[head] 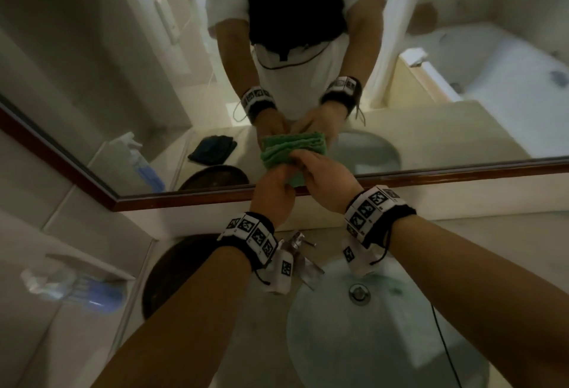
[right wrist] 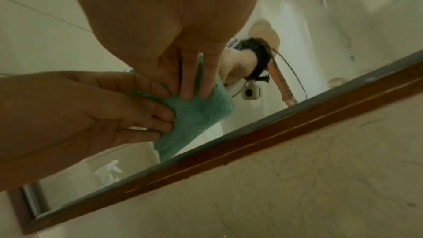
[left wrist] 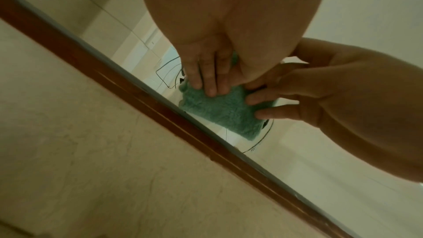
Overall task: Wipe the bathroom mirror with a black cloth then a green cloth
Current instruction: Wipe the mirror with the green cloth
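Observation:
A folded green cloth (head: pixel 294 178) is held up close to the lower part of the bathroom mirror (head: pixel 107 64), just above its brown wooden frame (head: pixel 184 198). My left hand (head: pixel 277 179) grips the cloth's left side with fingers (left wrist: pixel 209 86) laid over it. My right hand (head: pixel 309 166) grips its right side, fingers (right wrist: pixel 191 88) on the fabric (right wrist: pixel 201 115). The black cloth (head: pixel 212 149) shows only as a reflection in the mirror, lying crumpled on the counter. From the left wrist the green cloth (left wrist: pixel 219 113) is seen near the glass.
A spray bottle (head: pixel 70 289) with blue liquid stands at the left on the counter. A dark round tray (head: pixel 169 273) lies beside the faucet (head: pixel 300 249). The round sink basin (head: pixel 323 357) is below my arms. A bathtub shows reflected at the right.

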